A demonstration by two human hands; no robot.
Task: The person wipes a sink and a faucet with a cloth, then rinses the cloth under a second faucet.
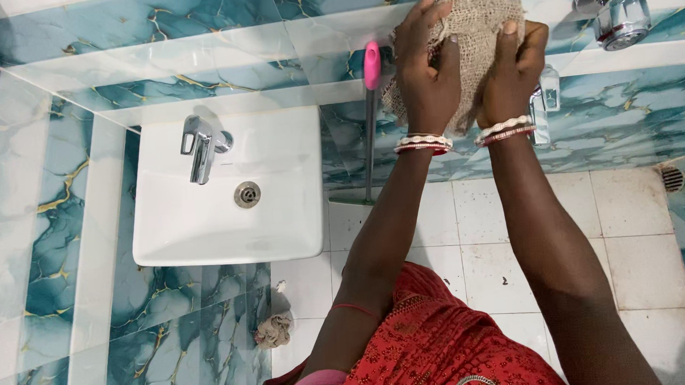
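Red garment [441, 342], sink [227, 190], pink-handled wiper [371, 68]

1. Both arms are bare, with no sleeves.
2. The left wrist [423, 143] wears white and red beaded bangles.
3. The right wrist [504, 129] wears matching bangles.
4. A red patterned garment [434, 342] covers the body.

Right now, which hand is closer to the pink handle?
Left. The left hand presses the cloth on the wall just beside the pink handle, nearly touching it. The right hand holds the cloth's far side, farther from the handle.
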